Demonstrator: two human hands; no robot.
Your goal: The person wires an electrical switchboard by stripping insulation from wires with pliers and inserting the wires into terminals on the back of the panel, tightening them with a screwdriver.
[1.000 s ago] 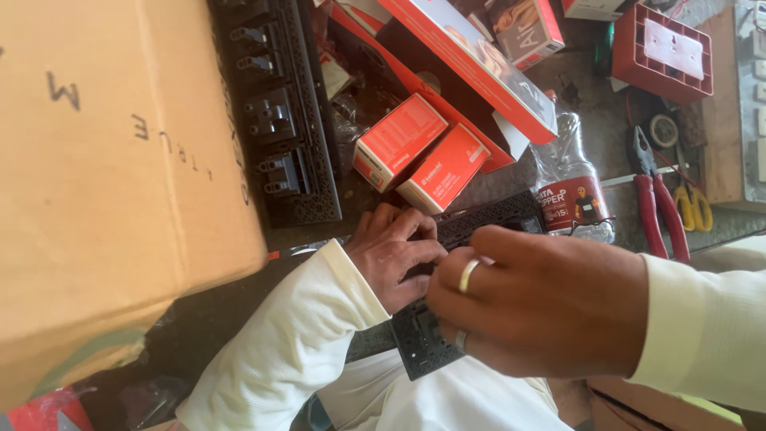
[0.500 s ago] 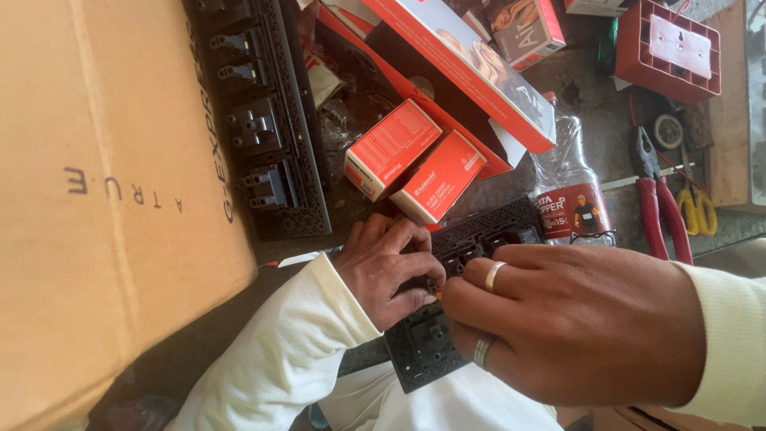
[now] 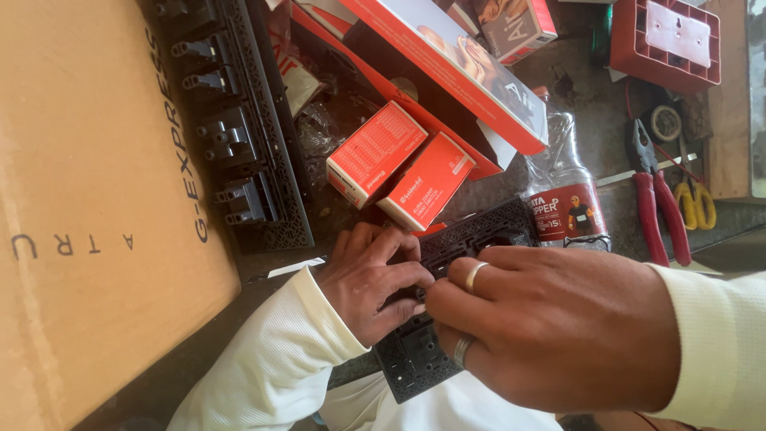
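A long black switch plate (image 3: 415, 359) with a grid-textured back lies across my lap. My left hand (image 3: 369, 281), in a cream sleeve, grips its middle from the left with the fingers curled over its edge. My right hand (image 3: 558, 327), wearing two silver rings, presses down on the same plate from the right, fingertips meeting the left hand's. What sits under the fingers is hidden. The plate's far end (image 3: 495, 223) pokes out beside a plastic bottle.
A big cardboard box (image 3: 88, 199) fills the left. Beside it lies another black plate with switch modules (image 3: 239, 160). Two small red boxes (image 3: 399, 164), larger red cartons (image 3: 447, 64), a clear bottle (image 3: 562, 191), red pliers (image 3: 658, 199), yellow-handled scissors (image 3: 694, 203), a red plastic frame (image 3: 666, 40).
My right hand has slid down and left over the plate, closing in on the left hand's fingers. The view has moved nearer; the left hand keeps its grip.
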